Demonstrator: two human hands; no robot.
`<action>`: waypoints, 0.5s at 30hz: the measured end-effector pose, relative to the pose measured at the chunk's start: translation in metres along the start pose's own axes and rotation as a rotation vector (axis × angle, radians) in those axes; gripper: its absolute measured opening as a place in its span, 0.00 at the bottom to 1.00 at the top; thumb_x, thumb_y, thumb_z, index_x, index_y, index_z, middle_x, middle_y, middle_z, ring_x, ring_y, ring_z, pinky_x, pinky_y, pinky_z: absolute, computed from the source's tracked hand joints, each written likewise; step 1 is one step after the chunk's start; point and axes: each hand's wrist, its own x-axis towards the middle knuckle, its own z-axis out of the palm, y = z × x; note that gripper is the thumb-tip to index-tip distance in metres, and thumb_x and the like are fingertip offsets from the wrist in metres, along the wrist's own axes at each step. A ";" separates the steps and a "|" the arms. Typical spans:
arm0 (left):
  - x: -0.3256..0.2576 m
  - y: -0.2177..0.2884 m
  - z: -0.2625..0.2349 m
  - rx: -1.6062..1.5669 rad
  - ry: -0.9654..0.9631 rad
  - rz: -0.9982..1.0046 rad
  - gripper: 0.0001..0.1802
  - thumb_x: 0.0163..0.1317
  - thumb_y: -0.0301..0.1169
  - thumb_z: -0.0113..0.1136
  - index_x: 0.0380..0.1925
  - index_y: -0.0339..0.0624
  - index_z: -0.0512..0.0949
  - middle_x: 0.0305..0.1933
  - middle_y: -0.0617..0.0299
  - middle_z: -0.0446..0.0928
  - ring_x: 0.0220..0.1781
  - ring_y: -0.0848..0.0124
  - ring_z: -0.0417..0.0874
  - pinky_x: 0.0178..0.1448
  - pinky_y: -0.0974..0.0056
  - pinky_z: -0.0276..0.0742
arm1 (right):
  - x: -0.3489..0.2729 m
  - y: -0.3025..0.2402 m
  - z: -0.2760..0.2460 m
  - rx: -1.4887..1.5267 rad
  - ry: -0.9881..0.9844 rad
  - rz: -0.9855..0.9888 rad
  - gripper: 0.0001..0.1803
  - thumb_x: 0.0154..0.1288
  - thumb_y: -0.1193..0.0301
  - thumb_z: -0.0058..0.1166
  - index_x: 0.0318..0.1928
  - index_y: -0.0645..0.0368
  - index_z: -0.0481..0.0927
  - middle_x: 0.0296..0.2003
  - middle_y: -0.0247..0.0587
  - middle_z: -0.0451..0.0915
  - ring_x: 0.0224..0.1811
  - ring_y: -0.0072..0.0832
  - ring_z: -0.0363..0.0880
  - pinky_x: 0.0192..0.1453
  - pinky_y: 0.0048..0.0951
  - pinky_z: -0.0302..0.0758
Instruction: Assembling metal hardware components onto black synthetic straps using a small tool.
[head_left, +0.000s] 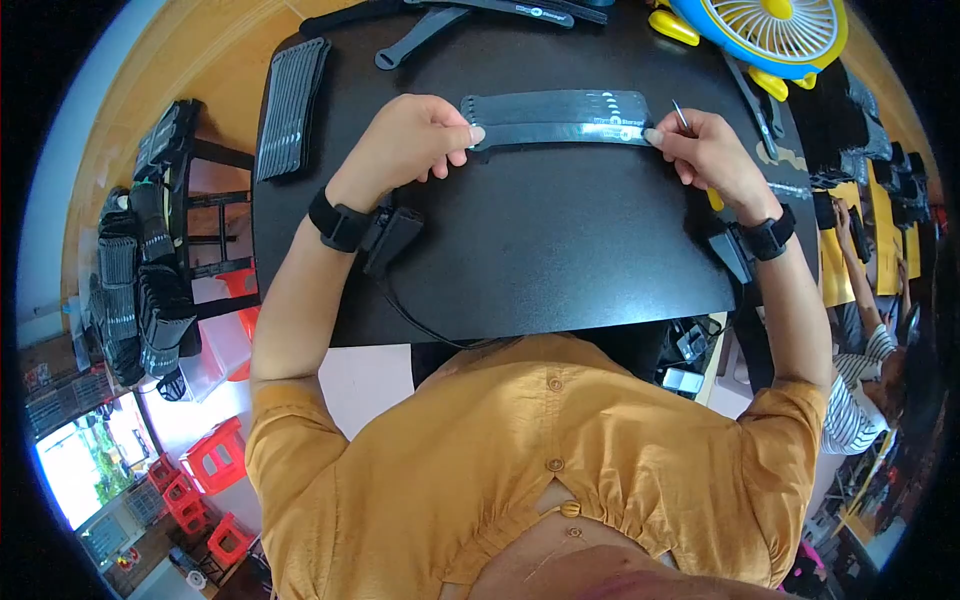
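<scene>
My left hand [425, 140] pinches the left end of a flat black strap [550, 134] between thumb and fingertips. At the strap's other end my right hand [705, 155] grips it the same way. The strap lies along the near edge of a fanned row of similar black straps [545, 105] on the dark table. A thin metal tip [680, 116] sticks up from my right hand, and a yellow handle end [715, 199] shows below it. The rest of that tool is hidden in my palm.
Another stack of black straps [292, 110] lies at the table's left edge. Loose straps [425, 38] lie at the far side. A blue and yellow fan [775, 30] stands at the far right. A co-worker in a striped top [852, 400] is off to the right, beside yellow tables.
</scene>
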 end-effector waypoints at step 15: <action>0.007 -0.004 0.000 -0.056 0.010 -0.069 0.12 0.61 0.36 0.66 0.31 0.37 0.82 0.23 0.66 0.79 0.20 0.80 0.76 0.23 0.74 0.72 | 0.004 0.000 0.001 -0.064 0.032 -0.023 0.12 0.69 0.60 0.58 0.37 0.56 0.80 0.21 0.24 0.74 0.16 0.10 0.70 0.17 0.12 0.63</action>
